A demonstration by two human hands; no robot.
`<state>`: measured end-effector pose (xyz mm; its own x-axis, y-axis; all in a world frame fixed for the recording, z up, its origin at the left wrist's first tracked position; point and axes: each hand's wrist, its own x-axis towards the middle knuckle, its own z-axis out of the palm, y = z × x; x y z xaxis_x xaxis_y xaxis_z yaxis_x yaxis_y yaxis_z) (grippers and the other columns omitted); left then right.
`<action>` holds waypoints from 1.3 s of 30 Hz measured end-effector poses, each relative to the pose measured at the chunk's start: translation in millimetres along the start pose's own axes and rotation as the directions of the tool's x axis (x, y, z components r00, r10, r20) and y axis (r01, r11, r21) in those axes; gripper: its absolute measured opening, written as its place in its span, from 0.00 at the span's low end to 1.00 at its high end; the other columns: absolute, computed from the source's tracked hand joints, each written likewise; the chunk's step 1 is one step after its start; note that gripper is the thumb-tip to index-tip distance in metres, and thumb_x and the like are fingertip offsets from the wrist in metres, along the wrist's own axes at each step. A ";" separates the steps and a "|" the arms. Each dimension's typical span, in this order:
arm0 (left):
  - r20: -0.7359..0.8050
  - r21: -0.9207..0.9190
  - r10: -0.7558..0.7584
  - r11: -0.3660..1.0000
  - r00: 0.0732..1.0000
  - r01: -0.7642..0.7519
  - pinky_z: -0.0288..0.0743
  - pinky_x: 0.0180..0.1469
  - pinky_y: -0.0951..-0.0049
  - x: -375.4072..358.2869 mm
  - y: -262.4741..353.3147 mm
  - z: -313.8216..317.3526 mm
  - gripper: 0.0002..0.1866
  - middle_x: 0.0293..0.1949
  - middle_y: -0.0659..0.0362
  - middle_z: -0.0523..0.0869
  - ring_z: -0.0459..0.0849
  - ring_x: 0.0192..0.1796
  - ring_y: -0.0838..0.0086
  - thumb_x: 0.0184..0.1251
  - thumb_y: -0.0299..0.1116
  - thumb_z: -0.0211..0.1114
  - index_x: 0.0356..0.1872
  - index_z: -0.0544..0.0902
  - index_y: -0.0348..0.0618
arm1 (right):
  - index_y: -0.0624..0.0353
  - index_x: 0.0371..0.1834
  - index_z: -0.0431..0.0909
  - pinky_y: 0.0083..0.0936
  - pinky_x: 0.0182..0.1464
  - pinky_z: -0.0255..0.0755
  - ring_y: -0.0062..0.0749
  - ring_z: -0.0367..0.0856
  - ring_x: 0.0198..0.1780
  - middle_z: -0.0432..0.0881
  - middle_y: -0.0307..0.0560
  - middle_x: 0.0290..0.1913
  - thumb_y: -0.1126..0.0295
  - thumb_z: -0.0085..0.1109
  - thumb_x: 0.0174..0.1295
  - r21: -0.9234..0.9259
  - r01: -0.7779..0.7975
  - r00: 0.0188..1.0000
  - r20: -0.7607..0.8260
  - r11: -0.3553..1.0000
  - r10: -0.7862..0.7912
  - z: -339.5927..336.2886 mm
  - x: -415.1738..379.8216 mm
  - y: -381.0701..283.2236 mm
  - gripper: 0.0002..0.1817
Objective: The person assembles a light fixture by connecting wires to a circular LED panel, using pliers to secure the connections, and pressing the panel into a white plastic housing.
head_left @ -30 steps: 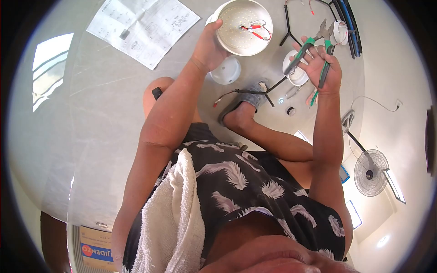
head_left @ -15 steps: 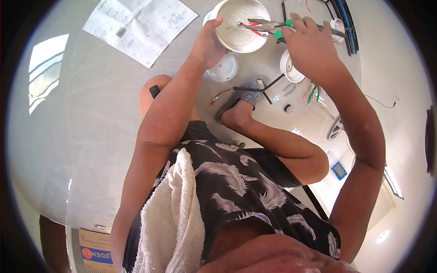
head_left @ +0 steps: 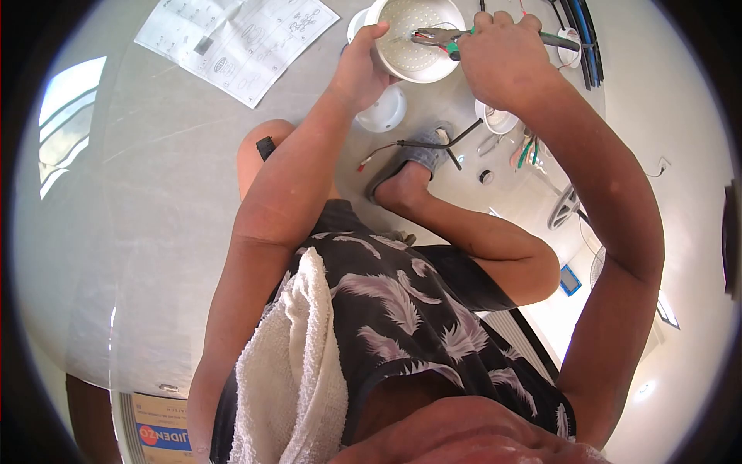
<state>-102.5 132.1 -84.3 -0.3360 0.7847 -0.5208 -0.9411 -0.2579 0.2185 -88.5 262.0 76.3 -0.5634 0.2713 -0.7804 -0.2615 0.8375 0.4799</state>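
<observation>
My left hand is wrapped round the side of a round white bowl-shaped housing with a dotted inner face, thumb on the rim. My right hand grips a pair of pliers with green and black handles. Its jaws reach over the housing's open side, with a bit of red wire showing by them. Whatever lies between the jaws I cannot tell. Just below the housing, a white round cover lies on the floor. Beneath my right hand is another white round part, partly hidden.
A printed instruction sheet lies at the upper left. Near my foot is a black cable with red-tipped ends. Green-handled tools and a small black round piece lie to the right. Dark blue and black tubes stand at the upper right.
My right hand and the pliers have shifted left and slightly down, with the jaws turned. Less of the red wires shows now. The housing has moved slightly up and right in view.
</observation>
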 end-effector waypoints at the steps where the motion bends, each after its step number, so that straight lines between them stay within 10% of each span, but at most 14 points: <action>1: 0.010 -0.003 -0.001 1.000 1.000 0.001 0.67 0.75 0.49 -0.6 -0.5 -0.2 0.33 0.72 0.52 0.77 0.77 0.72 0.59 0.78 0.50 0.51 0.77 0.66 0.41 | 0.54 0.54 0.87 0.52 0.58 0.70 0.39 0.81 0.56 0.83 0.45 0.51 0.68 0.59 0.66 -0.024 0.012 0.998 -0.065 1.000 -0.014 5.4 -0.8 1.5 0.15; 18: -0.021 -0.004 -0.011 1.000 1.000 0.011 0.66 0.76 0.51 -0.4 -1.4 1.6 0.34 0.71 0.52 0.79 0.77 0.72 0.60 0.78 0.52 0.53 0.75 0.69 0.40 | 0.53 0.51 0.90 0.50 0.60 0.67 0.45 0.82 0.59 0.85 0.55 0.54 0.63 0.56 0.68 0.098 0.035 0.993 0.109 0.995 -0.045 -23.7 -2.3 6.6 0.16; 39: 0.010 0.029 0.012 1.000 1.000 -0.013 0.70 0.75 0.52 18.1 -14.2 -19.2 0.34 0.69 0.52 0.80 0.79 0.71 0.60 0.78 0.55 0.52 0.74 0.70 0.40 | 0.55 0.46 0.91 0.44 0.58 0.69 0.44 0.81 0.56 0.85 0.51 0.52 0.65 0.56 0.66 0.019 0.087 0.993 -0.082 0.996 -0.086 -1.9 1.2 7.1 0.14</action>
<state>-96.0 139.1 -112.7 -0.3473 0.7873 -0.5094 -0.9353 -0.2516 0.2489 -92.4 267.3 79.5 -0.6011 0.1589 -0.7832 -0.2948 0.8669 0.4021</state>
